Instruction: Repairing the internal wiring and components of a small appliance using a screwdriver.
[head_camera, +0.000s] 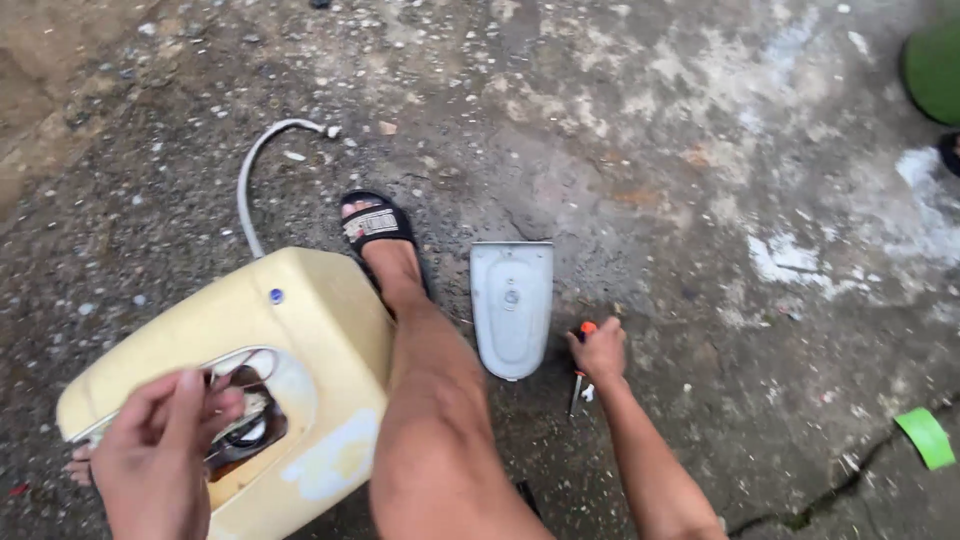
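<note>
A yellowed plastic housing (300, 330) lies on the ground at lower left, with an open window showing metal parts inside. My left hand (160, 450) hovers over that opening, fingers pinched together; whether it holds something small I cannot tell. My right hand (600, 352) reaches down to the ground at centre right and grips a screwdriver (580, 375) with an orange handle, its shaft pointing toward me. A pale grey cover panel (511, 305) lies flat just left of the right hand.
My leg and black sandal (378, 225) stand between the housing and the panel. A white hose (250, 170) curves up from the housing. Rough gravelly concrete lies all around. Green tape (925, 437) sits at the right edge, a green object (935, 65) at top right.
</note>
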